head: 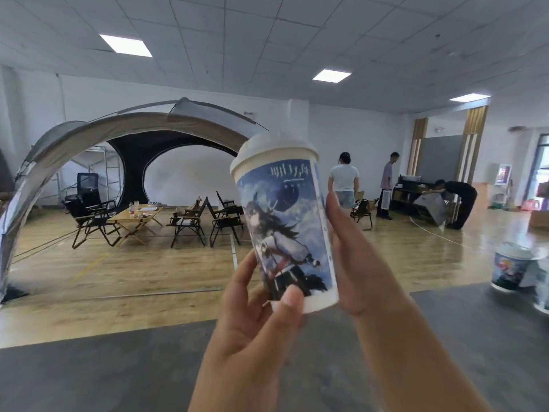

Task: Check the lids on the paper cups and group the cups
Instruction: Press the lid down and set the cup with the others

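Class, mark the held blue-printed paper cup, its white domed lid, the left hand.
Held blue-printed paper cup (285, 221): head view, printed side.
White domed lid (274, 147): head view, dome.
Left hand (254, 318): head view, middle.

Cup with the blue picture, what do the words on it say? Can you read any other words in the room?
White-lidded paper cup with a blue picture, held up: white writing near the top, too blurred to read.
Second lidded picture cup on the grey surface: print too blurred to read.
Bright sign by the far right wall: too small to read.
No readable text anywhere.
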Motion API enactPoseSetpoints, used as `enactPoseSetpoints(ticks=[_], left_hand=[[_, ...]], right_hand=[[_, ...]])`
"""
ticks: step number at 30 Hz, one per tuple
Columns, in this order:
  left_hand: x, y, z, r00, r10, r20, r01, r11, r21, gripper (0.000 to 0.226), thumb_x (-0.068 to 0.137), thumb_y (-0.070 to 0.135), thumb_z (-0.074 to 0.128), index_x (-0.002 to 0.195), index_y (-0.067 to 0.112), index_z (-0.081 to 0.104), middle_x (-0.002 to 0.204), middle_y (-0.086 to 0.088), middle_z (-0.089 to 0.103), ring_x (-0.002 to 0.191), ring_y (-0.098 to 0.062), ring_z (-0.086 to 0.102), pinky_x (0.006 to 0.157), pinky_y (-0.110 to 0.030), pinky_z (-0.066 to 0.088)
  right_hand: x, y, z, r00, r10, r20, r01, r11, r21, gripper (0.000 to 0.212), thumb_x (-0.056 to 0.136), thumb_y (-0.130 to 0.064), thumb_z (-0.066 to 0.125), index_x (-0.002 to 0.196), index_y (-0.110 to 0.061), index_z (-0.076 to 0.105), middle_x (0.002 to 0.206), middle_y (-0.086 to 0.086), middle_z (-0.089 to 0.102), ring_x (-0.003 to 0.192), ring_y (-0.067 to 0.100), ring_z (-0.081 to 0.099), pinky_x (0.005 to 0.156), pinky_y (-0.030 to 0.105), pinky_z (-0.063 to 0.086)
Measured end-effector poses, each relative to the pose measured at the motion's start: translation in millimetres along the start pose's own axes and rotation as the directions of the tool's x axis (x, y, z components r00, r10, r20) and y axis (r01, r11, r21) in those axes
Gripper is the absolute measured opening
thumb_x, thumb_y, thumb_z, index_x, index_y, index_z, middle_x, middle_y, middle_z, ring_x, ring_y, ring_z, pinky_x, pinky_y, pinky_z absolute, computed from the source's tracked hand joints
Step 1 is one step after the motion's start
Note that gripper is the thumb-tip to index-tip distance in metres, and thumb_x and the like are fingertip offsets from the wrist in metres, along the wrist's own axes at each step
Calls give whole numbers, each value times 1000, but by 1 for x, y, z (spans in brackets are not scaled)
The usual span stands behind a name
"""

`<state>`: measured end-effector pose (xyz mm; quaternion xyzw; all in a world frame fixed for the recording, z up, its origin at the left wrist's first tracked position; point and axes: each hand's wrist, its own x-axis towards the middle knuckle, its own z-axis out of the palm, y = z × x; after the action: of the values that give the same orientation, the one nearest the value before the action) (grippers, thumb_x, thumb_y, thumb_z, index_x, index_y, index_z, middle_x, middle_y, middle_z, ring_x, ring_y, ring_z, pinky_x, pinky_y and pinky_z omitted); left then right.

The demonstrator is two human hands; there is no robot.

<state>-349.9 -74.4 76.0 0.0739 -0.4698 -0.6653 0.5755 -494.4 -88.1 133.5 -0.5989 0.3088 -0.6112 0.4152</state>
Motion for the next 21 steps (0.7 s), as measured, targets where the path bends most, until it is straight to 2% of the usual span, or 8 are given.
enactPoseSetpoints(ticks=[1,3,7,10,13,18,21], left_hand=[[3,-8,-1,999,46,19,-48,990,130,79,45,28,80,121,38,57,102,-1,74,94,-19,72,68,-21,56],[11,-29,2,992,83,98,-112,932,346,81,47,39,77,120,50,45,103,12,72,95,-11,71,71,-18,54],[31,-92,24,980,-82,179,-27,845,535,90,49,46,75,128,50,31,107,20,69,98,-7,69,81,-25,55],[54,-148,50,959,-198,204,14,749,662,96,57,43,76,138,45,26,109,23,68,102,-1,66,94,-37,53],[81,-210,90,924,-294,244,26,686,727,77,71,27,80,124,54,33,105,33,66,99,9,63,92,-29,52],[109,-328,177,904,-359,231,71,660,748,66,67,21,86,119,36,48,105,20,70,94,6,66,84,-20,54],[127,-400,224,882,-426,202,129,630,766,58,65,17,89,107,33,52,100,12,73,90,1,69,81,-23,56]], right_hand=[[-12,0,-7,999,14,29,-15,1000,26,75,77,-62,65,137,-17,53,130,11,63,117,27,62,99,49,50],[-31,2,-36,999,27,31,-23,994,-107,79,71,-51,79,134,-11,52,124,17,65,113,35,64,90,46,54],[-68,5,-104,991,81,-105,-97,982,-160,73,60,-39,90,123,-14,63,118,15,69,107,32,68,82,34,57],[-89,2,-163,972,101,-211,-139,975,-175,58,65,-21,90,117,-19,66,115,9,72,105,27,69,80,30,57],[-109,5,-232,929,156,-337,-230,954,-194,53,73,1,76,121,-14,58,109,2,74,102,19,70,79,26,56],[-150,21,-367,821,190,-539,-392,874,-288,58,74,0,80,124,-14,53,111,1,73,102,13,70,89,30,56],[-171,25,-443,751,238,-615,-505,808,-304,67,70,-14,87,125,-23,51,114,-6,70,97,4,69,85,27,57]])
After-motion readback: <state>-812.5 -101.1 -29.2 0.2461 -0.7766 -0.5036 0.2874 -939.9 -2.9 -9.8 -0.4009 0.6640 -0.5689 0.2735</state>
